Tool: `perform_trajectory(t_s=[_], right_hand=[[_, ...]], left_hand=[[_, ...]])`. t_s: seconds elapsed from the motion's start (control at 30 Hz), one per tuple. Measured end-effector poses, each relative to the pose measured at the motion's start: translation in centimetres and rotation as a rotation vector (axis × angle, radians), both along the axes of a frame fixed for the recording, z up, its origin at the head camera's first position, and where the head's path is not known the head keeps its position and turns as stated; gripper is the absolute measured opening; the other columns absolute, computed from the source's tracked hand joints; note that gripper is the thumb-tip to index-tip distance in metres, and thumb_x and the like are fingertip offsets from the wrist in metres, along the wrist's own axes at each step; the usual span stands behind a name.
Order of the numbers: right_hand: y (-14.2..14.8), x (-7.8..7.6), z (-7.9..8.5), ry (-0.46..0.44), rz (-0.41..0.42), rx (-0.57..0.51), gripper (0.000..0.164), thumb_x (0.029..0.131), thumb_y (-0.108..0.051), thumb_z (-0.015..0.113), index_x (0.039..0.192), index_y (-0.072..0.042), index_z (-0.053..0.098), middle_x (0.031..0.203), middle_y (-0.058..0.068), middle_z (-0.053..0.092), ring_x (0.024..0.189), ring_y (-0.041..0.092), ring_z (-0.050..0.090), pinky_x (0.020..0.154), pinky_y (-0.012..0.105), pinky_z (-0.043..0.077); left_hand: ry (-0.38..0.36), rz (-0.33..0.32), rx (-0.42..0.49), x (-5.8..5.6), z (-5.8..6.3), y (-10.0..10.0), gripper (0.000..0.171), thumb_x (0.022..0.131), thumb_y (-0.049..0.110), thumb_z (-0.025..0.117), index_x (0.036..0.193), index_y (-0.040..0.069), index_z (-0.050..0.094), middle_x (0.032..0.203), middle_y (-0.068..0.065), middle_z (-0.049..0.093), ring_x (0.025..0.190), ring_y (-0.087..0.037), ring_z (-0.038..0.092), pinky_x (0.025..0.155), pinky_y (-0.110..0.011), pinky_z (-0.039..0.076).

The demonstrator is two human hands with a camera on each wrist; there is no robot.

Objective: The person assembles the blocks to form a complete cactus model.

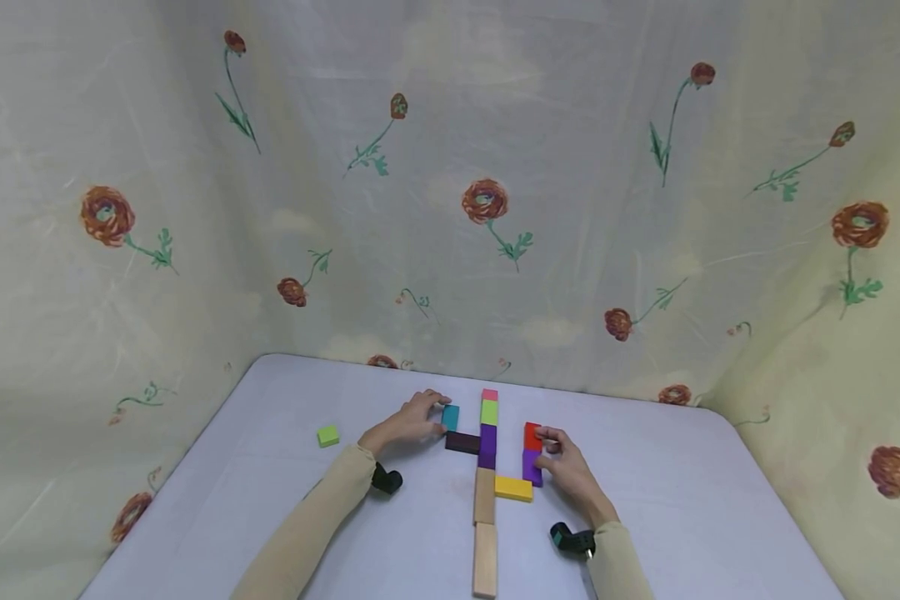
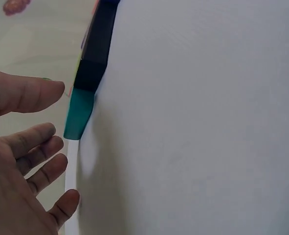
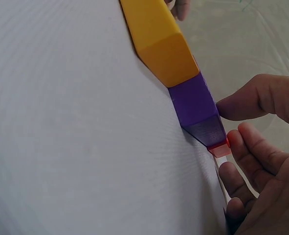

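My left hand point(image 1: 421, 415) is beside the teal block point(image 1: 450, 418), fingers spread; in the left wrist view a gap shows between the fingers and the teal block point(image 2: 79, 113). That block meets the end of a dark brown block point(image 1: 462, 442). My right hand point(image 1: 566, 471) reaches over two blocks set end to end. Its thumb is against the purple block point(image 3: 195, 100), and a fingertip is at the red block point(image 3: 220, 149). Neither block is enclosed by the fingers. The purple block adjoins the yellow block point(image 1: 513, 488).
Down the table's middle runs a column: pink point(image 1: 490, 394), lime point(image 1: 489, 412), dark purple point(image 1: 487, 446) and two wooden blocks point(image 1: 484, 558). A lone lime block point(image 1: 327, 435) lies at left on the white table point(image 1: 682, 500). Flowered cloth point(image 1: 555, 250) hangs around it.
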State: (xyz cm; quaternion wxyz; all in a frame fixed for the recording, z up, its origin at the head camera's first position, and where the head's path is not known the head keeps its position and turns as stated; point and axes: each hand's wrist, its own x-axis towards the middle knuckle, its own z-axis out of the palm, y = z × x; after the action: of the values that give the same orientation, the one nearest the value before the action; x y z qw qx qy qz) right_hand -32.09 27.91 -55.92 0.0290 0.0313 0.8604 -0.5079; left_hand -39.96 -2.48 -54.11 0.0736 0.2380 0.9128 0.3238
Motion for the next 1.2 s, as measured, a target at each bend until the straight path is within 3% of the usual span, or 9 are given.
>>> perform_trajectory(t_s=[0.33,0.5,0.67,0.93,1.2], right_hand=[[-0.1,0.1,0.1,-0.005,-0.010,-0.002,0.053,0.085,-0.007,0.062,0.135,-0.010,0.047,0.132,0.012,0.051,0.117,0.028,0.043,0.097,0.042,0.037],[0.0,0.0,0.1,-0.005,-0.009,-0.005,0.053,0.085,-0.007,0.062,0.136,-0.010,0.047,0.133,0.012,0.050,0.118,0.028,0.042,0.098,0.042,0.036],[-0.1,0.0,0.2,-0.006,-0.006,-0.008,0.053,0.086,-0.007,0.062,0.136,-0.010,0.046,0.133,0.012,0.050,0.119,0.028,0.042,0.099,0.043,0.036],[-0.1,0.0,0.1,-0.008,-0.005,-0.005,0.053,0.085,-0.007,0.062,0.136,-0.009,0.046,0.134,0.012,0.050,0.119,0.028,0.042,0.099,0.044,0.036],[0.0,-0.1,-0.2,0.000,-0.005,-0.009,0.053,0.086,-0.007,0.061,0.137,-0.008,0.045,0.135,0.011,0.051,0.119,0.028,0.043,0.099,0.043,0.037]], left_hand=[[0.076,0.023,0.134,1.5,1.1,-2.1,0.038,0.091,0.017,0.064,0.128,0.009,0.058,0.125,-0.009,0.059,0.115,-0.027,0.053,0.097,-0.046,0.045],[0.120,-0.001,0.211,2.6,1.6,-3.5,0.031,0.090,0.011,0.066,0.120,0.003,0.061,0.116,-0.014,0.063,0.106,-0.027,0.056,0.092,-0.049,0.046],[0.124,0.007,0.203,4.0,2.0,-4.8,0.029,0.089,0.010,0.067,0.117,0.003,0.063,0.112,-0.014,0.064,0.102,-0.026,0.057,0.090,-0.049,0.047],[0.101,0.073,0.160,6.4,2.0,-7.1,0.032,0.088,0.014,0.069,0.118,0.006,0.062,0.107,-0.010,0.063,0.102,-0.026,0.057,0.089,-0.047,0.046],[0.157,0.165,0.163,7.5,1.4,-11.0,0.034,0.084,0.011,0.072,0.117,0.004,0.063,0.101,-0.010,0.062,0.095,-0.019,0.054,0.083,-0.039,0.046]])
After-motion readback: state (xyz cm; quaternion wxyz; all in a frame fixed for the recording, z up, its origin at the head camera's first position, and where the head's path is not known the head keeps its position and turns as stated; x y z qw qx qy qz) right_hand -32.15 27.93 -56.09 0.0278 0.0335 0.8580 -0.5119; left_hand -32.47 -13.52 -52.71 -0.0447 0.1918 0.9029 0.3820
